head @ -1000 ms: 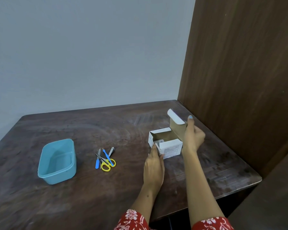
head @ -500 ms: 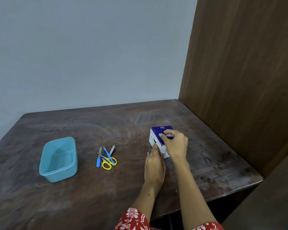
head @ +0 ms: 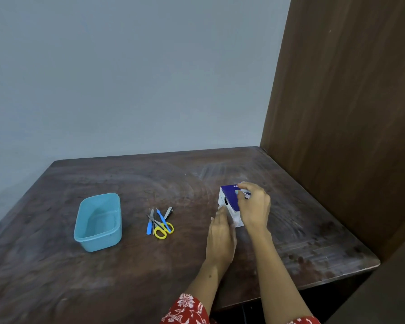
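One box (head: 228, 197) | right hand (head: 253, 206) grips top — left hand (head: 221, 235) touches side

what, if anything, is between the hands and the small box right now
Nothing visible. The right hand grips the small box from above, and the left hand touches its near side with straight fingers. The scissors and blue tub lie apart, off to the left.
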### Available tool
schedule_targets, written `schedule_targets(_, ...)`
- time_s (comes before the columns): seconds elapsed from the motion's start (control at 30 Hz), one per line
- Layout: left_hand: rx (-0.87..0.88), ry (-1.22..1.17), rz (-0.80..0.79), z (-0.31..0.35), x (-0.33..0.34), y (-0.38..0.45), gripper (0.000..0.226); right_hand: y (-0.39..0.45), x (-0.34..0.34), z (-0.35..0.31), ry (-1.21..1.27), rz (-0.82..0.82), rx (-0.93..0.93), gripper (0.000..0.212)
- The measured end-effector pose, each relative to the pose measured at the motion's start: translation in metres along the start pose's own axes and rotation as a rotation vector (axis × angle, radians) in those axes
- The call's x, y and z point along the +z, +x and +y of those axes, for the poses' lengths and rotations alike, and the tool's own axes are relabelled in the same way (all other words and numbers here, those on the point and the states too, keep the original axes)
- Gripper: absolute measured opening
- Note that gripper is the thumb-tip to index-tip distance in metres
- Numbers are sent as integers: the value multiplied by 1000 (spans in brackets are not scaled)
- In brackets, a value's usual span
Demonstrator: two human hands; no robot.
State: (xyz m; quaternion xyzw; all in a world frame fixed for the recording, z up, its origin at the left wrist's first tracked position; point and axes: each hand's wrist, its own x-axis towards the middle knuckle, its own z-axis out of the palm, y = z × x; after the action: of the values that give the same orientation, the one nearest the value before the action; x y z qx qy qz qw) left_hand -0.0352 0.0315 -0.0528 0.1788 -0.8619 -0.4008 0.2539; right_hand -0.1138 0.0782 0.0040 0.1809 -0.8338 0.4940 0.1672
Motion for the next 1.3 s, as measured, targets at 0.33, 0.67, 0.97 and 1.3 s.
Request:
schedule_targets(0.33, 86, 210, 188, -19, -100, -20, 45, -29, 8, -51, 138, -128, -4, 28)
schedule_targets(0.67, -5, 300, 223, -69, -164, -58, 42, -65, 52, -76, 15, -406, -57, 30)
schedule_targets(0.97, 104, 369, 237, -100, -157, -58, 38, -83, 95, -71, -287, -563, -69, 25)
schedule_targets(1.3, 150, 410, 294, -107, -140, -32, 47, -73, 115, -60, -296, -564, -43, 20)
